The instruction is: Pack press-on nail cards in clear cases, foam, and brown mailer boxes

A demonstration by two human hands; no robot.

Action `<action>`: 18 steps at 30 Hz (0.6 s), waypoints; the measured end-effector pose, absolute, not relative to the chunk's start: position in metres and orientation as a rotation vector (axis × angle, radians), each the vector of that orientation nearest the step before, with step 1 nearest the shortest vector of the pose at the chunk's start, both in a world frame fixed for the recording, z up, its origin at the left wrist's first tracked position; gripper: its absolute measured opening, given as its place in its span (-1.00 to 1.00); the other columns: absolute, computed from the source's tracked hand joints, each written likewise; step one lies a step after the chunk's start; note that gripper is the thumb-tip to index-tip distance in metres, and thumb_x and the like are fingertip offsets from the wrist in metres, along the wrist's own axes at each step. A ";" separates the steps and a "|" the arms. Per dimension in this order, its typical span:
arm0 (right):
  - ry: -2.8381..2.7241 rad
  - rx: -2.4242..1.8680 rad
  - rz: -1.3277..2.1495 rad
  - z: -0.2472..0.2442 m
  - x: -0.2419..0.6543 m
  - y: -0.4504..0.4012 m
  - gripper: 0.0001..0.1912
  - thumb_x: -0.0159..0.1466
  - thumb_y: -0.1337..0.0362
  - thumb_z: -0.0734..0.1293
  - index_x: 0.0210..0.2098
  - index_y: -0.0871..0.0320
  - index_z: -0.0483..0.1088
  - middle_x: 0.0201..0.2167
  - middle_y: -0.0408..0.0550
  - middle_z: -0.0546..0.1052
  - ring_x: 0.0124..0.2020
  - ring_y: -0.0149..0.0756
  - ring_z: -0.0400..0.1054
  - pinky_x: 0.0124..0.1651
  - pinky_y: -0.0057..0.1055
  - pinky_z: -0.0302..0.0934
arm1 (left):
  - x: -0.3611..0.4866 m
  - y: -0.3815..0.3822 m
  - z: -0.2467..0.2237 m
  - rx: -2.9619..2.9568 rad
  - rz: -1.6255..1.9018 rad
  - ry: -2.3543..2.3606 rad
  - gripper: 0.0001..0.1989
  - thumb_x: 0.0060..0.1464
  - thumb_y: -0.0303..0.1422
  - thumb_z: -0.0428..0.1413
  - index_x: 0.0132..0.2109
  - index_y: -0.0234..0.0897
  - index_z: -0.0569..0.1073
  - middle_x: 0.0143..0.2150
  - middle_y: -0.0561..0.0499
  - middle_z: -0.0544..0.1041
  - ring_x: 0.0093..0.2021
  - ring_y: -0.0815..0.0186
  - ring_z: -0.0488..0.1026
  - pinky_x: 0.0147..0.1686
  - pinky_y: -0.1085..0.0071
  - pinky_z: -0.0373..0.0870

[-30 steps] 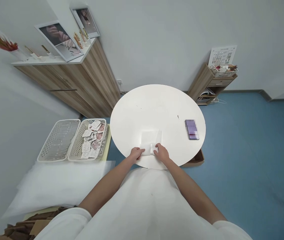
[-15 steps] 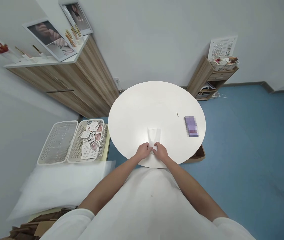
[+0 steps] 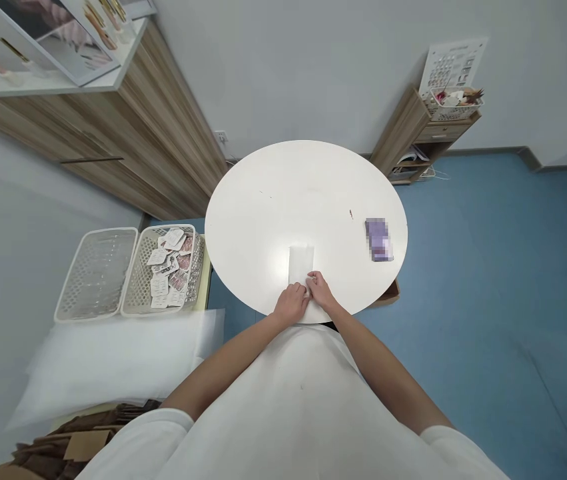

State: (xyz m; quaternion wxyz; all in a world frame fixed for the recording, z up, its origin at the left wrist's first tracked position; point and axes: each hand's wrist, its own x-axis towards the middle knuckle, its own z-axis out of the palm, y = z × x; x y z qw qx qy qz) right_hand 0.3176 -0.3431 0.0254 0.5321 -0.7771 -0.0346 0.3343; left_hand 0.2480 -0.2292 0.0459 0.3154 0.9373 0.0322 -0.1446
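Observation:
A small oblong of thin, cloudy white wrapping sheet (image 3: 301, 261) lies flat near the close edge of the round white table (image 3: 273, 200). I cannot make out whether it is a folded sheet or a pouch, or whether anything is inside. My left hand (image 3: 292, 304) is closed over its near end, fingers bent and hiding that part. Beside it my right hand (image 3: 320, 291) pinches the near right corner between thumb and fingers. The fingertips of both hands almost meet.
On the table's right lies a blurred purple packet (image 3: 379, 240), with a tiny dark object (image 3: 350, 214) nearby. To the left stand a basket of small cards (image 3: 127, 303), a basket of clear plastic pieces (image 3: 63, 310) and white sheets (image 3: 128, 360). A wooden cabinet (image 3: 173, 133) rises behind.
My left hand has turned and come over the sheet's near end. The right hand has shifted slightly up its right side. The whole view has tilted a little.

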 end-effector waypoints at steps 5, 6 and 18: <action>-0.175 -2.043 0.719 0.026 0.318 -0.339 -0.68 0.04 0.29 0.14 -0.18 0.10 0.09 -0.65 -0.35 0.13 -0.54 -0.39 0.16 -0.39 -0.44 0.10 | 0.239 -0.212 0.052 2.397 -0.341 0.053 -0.75 0.11 -0.31 -0.13 -0.08 -0.21 0.30 -0.11 -0.08 0.34 -0.06 0.20 0.25 -0.04 0.26 0.18; -0.200 -2.045 0.723 0.025 0.318 -0.340 -0.68 0.04 0.29 0.14 -0.17 0.10 0.09 -0.64 -0.35 0.13 -0.54 -0.40 0.15 -0.40 -0.44 0.09 | 0.241 -0.208 0.053 2.406 -0.304 0.072 -0.73 0.12 -0.32 -0.15 -0.05 -0.22 0.29 -0.06 -0.09 0.33 -0.03 0.21 0.24 -0.02 0.26 0.17; -0.763 -2.278 0.500 0.033 0.306 -0.362 -0.37 0.06 0.27 0.23 0.11 0.13 -0.03 0.07 0.12 0.14 0.06 -0.14 0.07 -0.01 -0.18 0.09 | 0.267 -0.208 0.042 2.474 -0.302 0.039 -0.51 0.01 -0.40 -0.04 0.13 -0.19 0.16 0.20 -0.03 0.14 0.23 0.16 -0.04 0.15 0.21 -0.08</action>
